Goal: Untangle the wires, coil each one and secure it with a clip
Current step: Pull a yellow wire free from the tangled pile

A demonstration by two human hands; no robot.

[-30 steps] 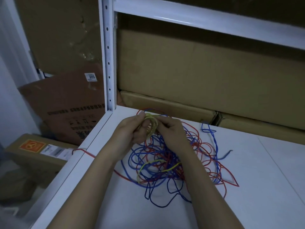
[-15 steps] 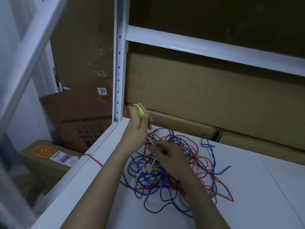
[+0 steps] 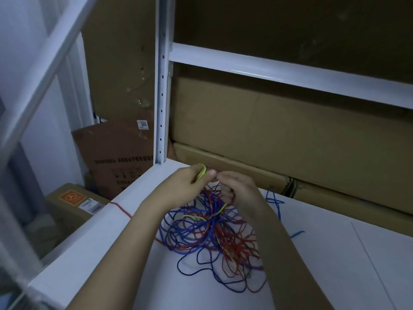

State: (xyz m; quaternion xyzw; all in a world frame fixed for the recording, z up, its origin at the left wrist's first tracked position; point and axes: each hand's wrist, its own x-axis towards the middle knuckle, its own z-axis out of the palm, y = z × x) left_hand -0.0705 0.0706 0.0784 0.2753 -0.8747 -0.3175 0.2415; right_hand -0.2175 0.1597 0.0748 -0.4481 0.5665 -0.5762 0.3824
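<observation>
Head view: at a white shelf [image 3: 335,265] backed by cardboard boxes [image 3: 279,135], a person works the yellow wire [image 3: 202,171] free of a tangle of blue and red wires [image 3: 207,238]. The left hand [image 3: 190,182] pinches a small yellow coil at its fingertips, loops showing just above the thumb. The right hand [image 3: 237,189], fingers curled, grips the trailing yellow strand, which runs down from under the palm into the pile. Half a second ago the left hand was raised high, apart from the right, drawing slack; now the two have come back together just above the tangle, apparently to lay another turn on the coil. Part of the yellow wire is still threaded through the heap, so the first coil looks unfinished. No clip is visible. One red strand [image 3: 120,209] hangs over the shelf's left edge.
</observation>
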